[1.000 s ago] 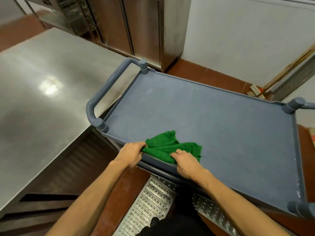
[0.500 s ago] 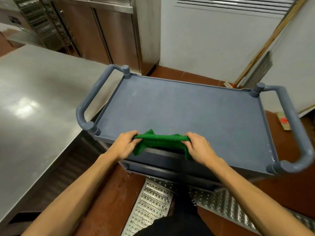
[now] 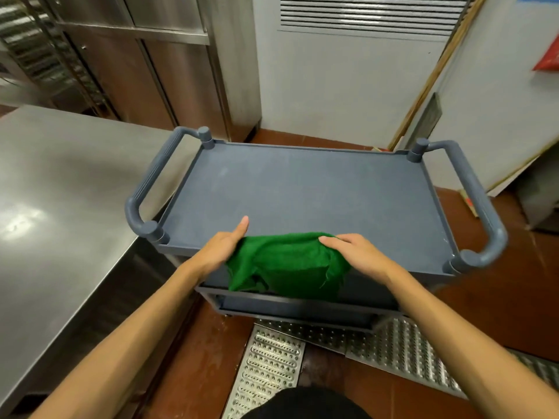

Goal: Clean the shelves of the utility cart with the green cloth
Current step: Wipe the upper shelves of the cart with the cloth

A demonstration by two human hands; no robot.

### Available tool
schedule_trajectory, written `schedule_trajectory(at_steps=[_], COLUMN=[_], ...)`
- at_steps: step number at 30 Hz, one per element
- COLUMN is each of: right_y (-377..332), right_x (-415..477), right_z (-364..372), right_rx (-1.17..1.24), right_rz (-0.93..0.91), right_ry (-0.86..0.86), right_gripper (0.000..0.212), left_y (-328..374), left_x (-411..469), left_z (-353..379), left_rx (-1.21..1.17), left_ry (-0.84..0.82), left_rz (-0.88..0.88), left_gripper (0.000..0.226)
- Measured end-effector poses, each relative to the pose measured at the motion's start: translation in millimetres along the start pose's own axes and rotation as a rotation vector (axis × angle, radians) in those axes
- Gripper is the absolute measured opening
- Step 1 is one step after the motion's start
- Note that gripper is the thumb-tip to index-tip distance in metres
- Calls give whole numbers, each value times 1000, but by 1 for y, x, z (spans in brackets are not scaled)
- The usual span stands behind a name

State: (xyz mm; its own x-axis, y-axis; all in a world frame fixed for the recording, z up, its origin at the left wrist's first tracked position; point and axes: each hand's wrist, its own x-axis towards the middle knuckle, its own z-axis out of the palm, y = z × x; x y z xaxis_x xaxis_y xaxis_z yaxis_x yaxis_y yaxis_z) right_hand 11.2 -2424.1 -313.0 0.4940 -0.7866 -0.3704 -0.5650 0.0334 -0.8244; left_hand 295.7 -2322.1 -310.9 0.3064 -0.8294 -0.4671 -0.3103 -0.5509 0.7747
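I see both hands at the near edge of the cart's top shelf (image 3: 302, 189), with the green cloth (image 3: 287, 264) stretched between them. The left hand (image 3: 222, 249) holds the cloth's left end; one of its fingers (image 3: 242, 227) sticks out straight over the shelf while the others are tucked under the fabric. The right hand (image 3: 354, 252) grips the right end, fingers (image 3: 329, 241) curled down over the top fold. The cloth lies over the shelf's front rim and hangs loosely in front of it, covering part of the lower shelf (image 3: 302, 306).

The cart has a grey handle at each end, the left handle (image 3: 151, 182) close beside a steel desk (image 3: 60, 207) and the right handle (image 3: 481, 204) over the red floor. A metal floor grate (image 3: 266, 367) runs under the cart. Behind it stand a steel cabinet (image 3: 169, 71) and a wall with a vent (image 3: 369, 13); a wooden pole (image 3: 432, 71) leans there.
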Motion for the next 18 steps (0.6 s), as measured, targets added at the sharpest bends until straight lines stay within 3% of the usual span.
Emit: schedule_trajectory(at_steps=[2, 6, 10, 13, 16, 18], right_y=[5, 15, 37, 59, 83, 95], right_x=[-11, -34, -59, -86, -119, -142], right_z=[1, 6, 1, -6, -12, -12], right_rx=[71, 242, 519, 768, 1066, 1208], right_rz=[27, 88, 251, 358, 401, 346], right_ry=[-3, 40, 73, 55, -9, -36], right_gripper=[59, 44, 48, 49, 49, 39], left_y=[3, 10, 4, -7, -18, -23], left_x=[-8, -36, -54, -69, -84, -98], left_z=[7, 28, 41, 52, 64, 72], left_rx=[19, -96, -268, -367, -394, -465], left_ry=[-56, -299, -435, -507, -564, -619], left_rz=[-25, -12, -85, -149, -126, -130], left_gripper=[96, 65, 47, 54, 90, 94])
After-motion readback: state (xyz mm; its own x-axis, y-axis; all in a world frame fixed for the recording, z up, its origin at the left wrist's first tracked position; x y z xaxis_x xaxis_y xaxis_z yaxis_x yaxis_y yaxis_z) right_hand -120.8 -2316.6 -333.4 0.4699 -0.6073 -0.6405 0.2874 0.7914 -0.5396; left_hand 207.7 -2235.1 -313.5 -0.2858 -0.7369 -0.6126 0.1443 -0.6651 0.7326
